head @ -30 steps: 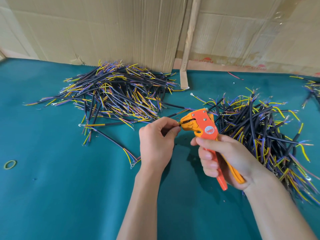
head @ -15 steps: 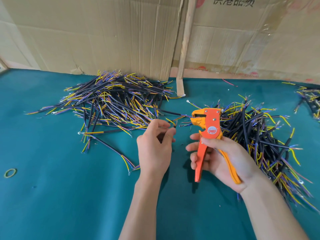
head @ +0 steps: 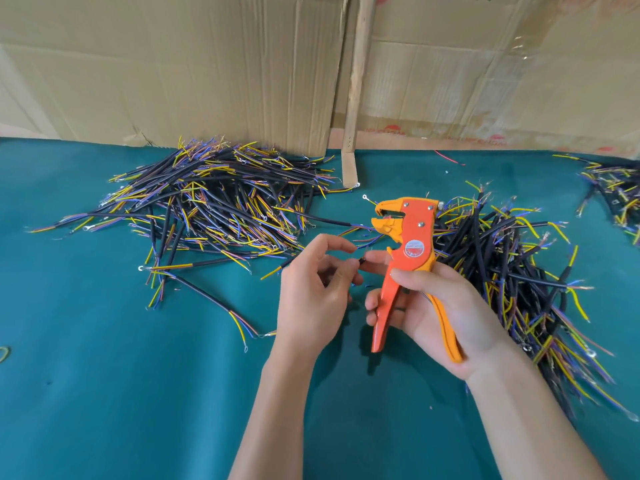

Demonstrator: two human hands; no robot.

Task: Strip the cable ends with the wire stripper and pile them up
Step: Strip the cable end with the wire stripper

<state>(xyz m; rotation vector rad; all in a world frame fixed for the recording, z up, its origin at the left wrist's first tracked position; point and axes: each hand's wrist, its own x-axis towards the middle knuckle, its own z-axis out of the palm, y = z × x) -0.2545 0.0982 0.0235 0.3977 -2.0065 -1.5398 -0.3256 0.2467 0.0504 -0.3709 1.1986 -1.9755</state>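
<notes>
- I see the teal table (head: 104, 393) carrying everything, with cardboard sheets (head: 173, 64) standing along its far edge, probably as a backstop so cables cannot slide off.
- Left of the wire stripper (head: 407, 268) lies the left cable pile (head: 214, 202), black sheaths with yellow, blue and purple cores fanned out; I judge this the finished heap, since it sits on the side of the feeding hand.
- Right of the stripper, just behind my right wrist, the right cable pile (head: 512, 271) is denser and lies within easy reach, likely the supply.
- Far right of the stripper, a third small bunch (head: 616, 192) sits at the table edge.
- My right hand (head: 440, 317) wraps the stripper's orange handles, which stand spread, head upright and jaws parted toward the left, ready for the next end.
- My left hand (head: 311, 289), just left of the stripper, has its fingers loosely curled; thumb and forefinger seem to pinch a tiny dark scrap (head: 362, 260), perhaps stripped sheath, though it is too small to say.
- No cable sits in the jaws, so I judge a fresh one comes next.
</notes>
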